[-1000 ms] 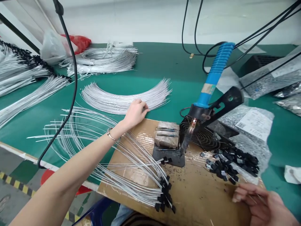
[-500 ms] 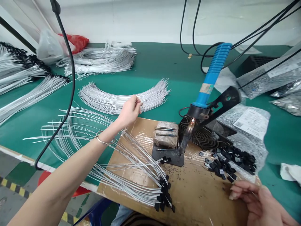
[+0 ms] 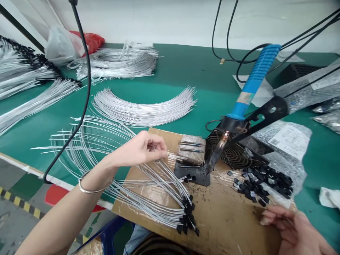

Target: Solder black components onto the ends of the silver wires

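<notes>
My left hand [image 3: 145,148] is closed in a pinch on a thin white wire [image 3: 174,156], whose end points right towards a worn, greyish block [image 3: 189,157] with metal rods lying across it. Below the hand, loose white wires [image 3: 156,212] with black connectors [image 3: 188,212] on their ends lie over the cardboard [image 3: 225,226]. My right hand [image 3: 294,226] rests at the lower right, fingers curled together; what they hold, if anything, is too small to make out. Close to it is a pile of small black connectors [image 3: 265,182].
A blue-handled soldering iron [image 3: 252,85] leans in its black stand [image 3: 273,108], tip down beside the block. Behind lies a curved bundle of white wires [image 3: 146,109] on the green table [image 3: 183,71]. A black cable [image 3: 86,60] hangs at left. Plastic bags [image 3: 289,138] lie at right.
My left hand has come from the curved wire bundle towards me and to the right, bringing a white wire to the block. My right hand stays nearly in place.
</notes>
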